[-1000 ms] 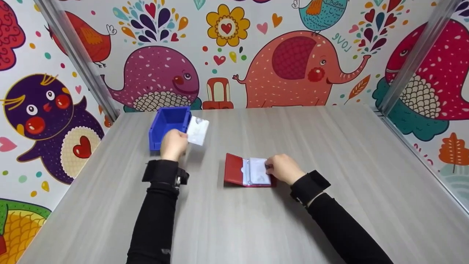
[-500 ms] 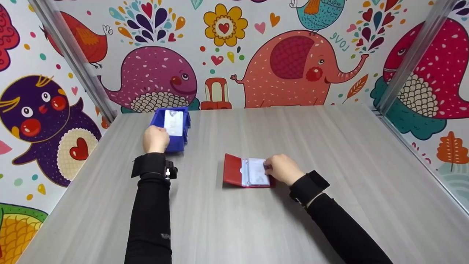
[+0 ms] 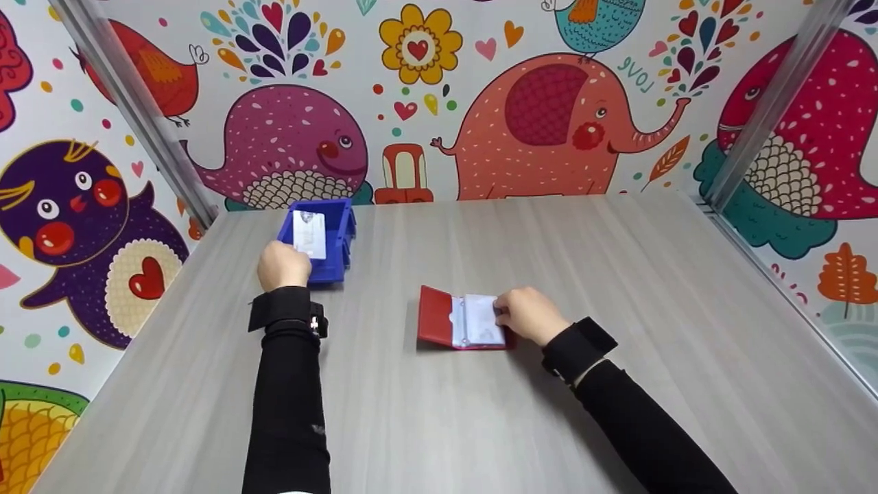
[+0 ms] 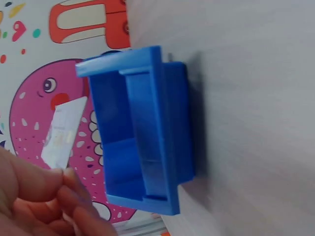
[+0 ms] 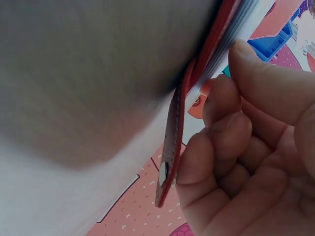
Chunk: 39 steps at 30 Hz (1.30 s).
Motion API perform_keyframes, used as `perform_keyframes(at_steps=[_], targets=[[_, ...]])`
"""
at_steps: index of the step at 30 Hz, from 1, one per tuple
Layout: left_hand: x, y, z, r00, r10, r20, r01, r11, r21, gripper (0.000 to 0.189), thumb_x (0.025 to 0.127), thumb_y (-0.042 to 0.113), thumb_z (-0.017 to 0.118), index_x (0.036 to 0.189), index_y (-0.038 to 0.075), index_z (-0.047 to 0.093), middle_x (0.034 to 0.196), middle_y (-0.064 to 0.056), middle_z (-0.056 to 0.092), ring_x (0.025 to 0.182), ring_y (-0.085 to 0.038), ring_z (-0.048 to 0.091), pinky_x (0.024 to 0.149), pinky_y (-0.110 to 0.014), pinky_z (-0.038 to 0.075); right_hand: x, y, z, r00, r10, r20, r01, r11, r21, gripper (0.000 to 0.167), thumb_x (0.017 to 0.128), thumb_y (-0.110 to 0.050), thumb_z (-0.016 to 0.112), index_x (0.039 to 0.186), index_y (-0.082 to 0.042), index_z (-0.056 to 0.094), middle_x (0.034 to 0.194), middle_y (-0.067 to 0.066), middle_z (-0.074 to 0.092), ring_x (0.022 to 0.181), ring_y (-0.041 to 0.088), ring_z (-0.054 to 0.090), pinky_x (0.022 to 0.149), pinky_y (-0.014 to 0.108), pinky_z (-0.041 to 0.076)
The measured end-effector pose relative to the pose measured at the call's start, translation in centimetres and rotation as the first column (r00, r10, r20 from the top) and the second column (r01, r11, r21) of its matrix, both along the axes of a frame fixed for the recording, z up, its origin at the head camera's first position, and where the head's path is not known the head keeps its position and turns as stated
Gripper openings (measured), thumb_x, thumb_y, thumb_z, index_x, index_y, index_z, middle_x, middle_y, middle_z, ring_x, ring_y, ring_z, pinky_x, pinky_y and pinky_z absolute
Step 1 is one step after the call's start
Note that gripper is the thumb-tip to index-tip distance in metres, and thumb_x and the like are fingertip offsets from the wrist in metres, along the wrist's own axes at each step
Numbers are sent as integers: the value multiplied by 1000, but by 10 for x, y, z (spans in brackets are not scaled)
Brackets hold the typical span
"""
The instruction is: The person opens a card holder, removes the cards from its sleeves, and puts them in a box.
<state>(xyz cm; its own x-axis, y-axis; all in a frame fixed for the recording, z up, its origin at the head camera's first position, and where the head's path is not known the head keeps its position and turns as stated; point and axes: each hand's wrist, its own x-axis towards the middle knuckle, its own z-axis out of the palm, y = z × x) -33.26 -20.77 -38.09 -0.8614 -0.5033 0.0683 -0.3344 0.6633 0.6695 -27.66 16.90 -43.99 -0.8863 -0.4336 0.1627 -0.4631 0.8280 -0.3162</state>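
My left hand (image 3: 284, 266) pinches a white card (image 3: 309, 234) by its lower corner, between thumb and curled fingers. The card is held over the blue bin (image 3: 336, 273); in the left wrist view the card (image 4: 64, 132) stays apart from the bin's walls. A red card holder (image 3: 435, 317) lies spread on the table with its clear sleeves (image 3: 484, 321) up. At its right edge my right hand (image 3: 531, 315) pinches the sleeves. The right wrist view shows the thumb on the stacked sleeve edges and the snap strap (image 5: 172, 142) beside the curled fingers.
The bin stands near the back left of the grey wood-grain table (image 3: 425, 418). Printed walls (image 3: 411, 103) with cartoon animals rise at the back and sides, with metal posts (image 3: 130, 103) at the corners.
My left hand has moved left with the card, from beside the bin's right side to over the bin. The right hand and the card holder have stayed in place.
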Motion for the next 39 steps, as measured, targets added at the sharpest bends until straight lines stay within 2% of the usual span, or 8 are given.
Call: perform_keyframes(at_steps=[10,17,23,26,29,39], targets=[[-8,5,-8,1000,13,21,-13,1000,-10,33,92,10,58,118,-9,62,120,-27,63,113,-44,58,98,-50,43,0,0,-2,999,14,-38,-14,1000,3,19,79,-3,79,71,-8,61,70,3,60,65,23,53,62,40,47],[-9,6,-14,1000,6,-5,-7,995,-95,33,90,8,54,114,-13,63,116,-31,64,109,-47,59,95,-52,46,0,0,-2,999,13,-37,-12,1000,8,21,79,-4,79,70,-9,60,69,3,59,64,23,52,61,40,46],[-7,10,-14,1000,-10,-17,9,997,-83,25,90,5,53,106,-9,66,111,-28,66,107,-46,60,92,-52,47,0,0,0,1000,11,-22,-11,1000,12,21,80,-4,78,70,-8,60,69,3,59,64,23,52,62,40,46],[-5,13,-14,998,-31,-46,27,997,-78,20,90,5,51,98,-5,67,107,-26,67,103,-44,62,89,-52,48,0,-1,0,1000,16,-20,-15,1000,7,19,80,-4,78,71,-8,62,69,3,60,64,23,52,63,40,47],[-4,16,-15,994,-61,-88,53,995,-86,20,92,6,50,97,-4,67,106,-25,68,102,-44,62,90,-51,47,0,-1,0,1000,20,-20,-20,1000,3,18,79,-4,78,71,-7,63,70,3,60,64,23,53,64,40,47],[0,34,-18,967,-171,-191,148,980,-132,17,89,9,55,89,-2,67,97,-23,69,95,-44,64,84,-52,47,-1,1,-1,999,29,-32,-29,999,15,20,79,-4,78,71,-8,60,67,2,57,64,23,52,61,40,46]])
